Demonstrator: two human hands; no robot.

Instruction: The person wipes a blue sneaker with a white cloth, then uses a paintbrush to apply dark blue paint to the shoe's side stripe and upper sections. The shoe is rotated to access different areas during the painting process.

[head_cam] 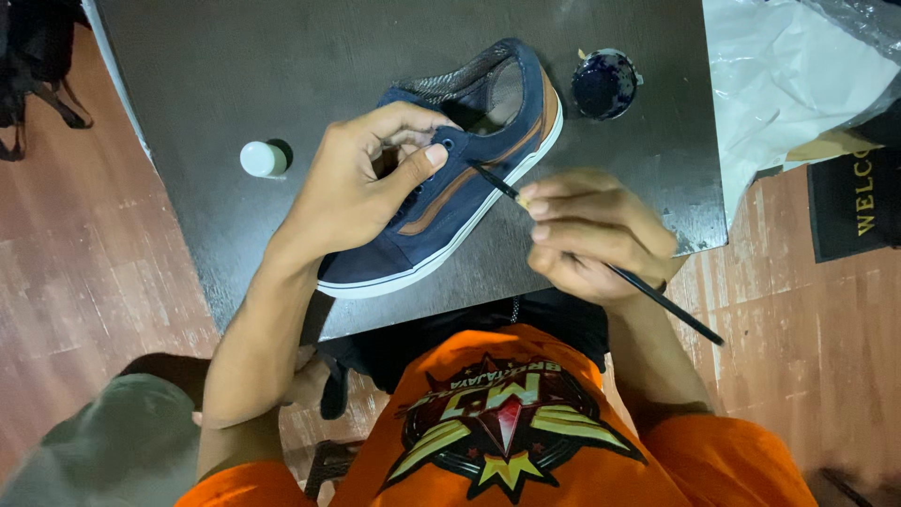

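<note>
1. We judged that we were partway through painting the navy shoe, which lay on its side on the dark table, toe toward us and heel near the far right.
2. Our left hand was clamped on the shoe's upper at the eyelets, thumb on the outside and fingers curled into the opening, steadying it.
3. Our right hand was closed around a thin black brush, pinched near the tip, and the bristles touched the shoe's side just beside the brown stripe.
4. We reckoned the next stroke called for a steady grip on the shoe and a light, short drag of the tip along the panel, kept off the white sole edge.
5. A small round dish of dark blue paint stood just beyond the heel.
6. A small bottle with a white cap stood to the left of the shoe, well apart from it; we could not see its label.
7. Crumpled white plastic sheeting lay at the table's right edge.
8. A dark doormat with yellow lettering lay on the wooden floor at far right.
</note>
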